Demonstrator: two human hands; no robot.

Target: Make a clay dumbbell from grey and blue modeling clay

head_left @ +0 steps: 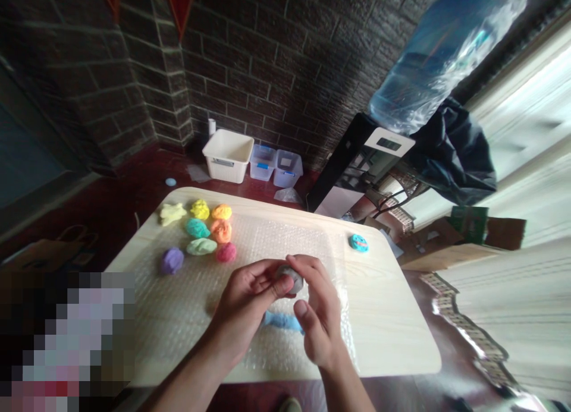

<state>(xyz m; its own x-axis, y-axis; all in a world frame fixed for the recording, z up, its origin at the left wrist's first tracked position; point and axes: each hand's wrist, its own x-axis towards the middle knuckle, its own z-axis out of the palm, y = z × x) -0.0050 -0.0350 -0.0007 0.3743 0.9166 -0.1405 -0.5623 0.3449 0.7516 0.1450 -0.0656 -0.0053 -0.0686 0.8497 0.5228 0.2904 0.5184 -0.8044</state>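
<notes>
A small grey lump of modelling clay (292,279) is held above the table in my left hand (250,290), whose thumb presses its near side. My right hand (319,308) is curved along the lump's right side, fingers touching it and thumb standing apart. Below the hands a blue strip of clay (283,321) lies on bubble wrap (289,239), partly hidden by my right thumb. Left of them sit several clay lumps, among them a purple one (172,261), a pink one (226,252), a light green one (201,247) and an orange one (220,230).
On the right of the wooden table (388,317) lies a turquoise clay piece with a pink mark (358,242). Behind stand a white bin (227,153), two clear boxes and a water dispenser (348,168). At lower left a pixelated area hides part of the view.
</notes>
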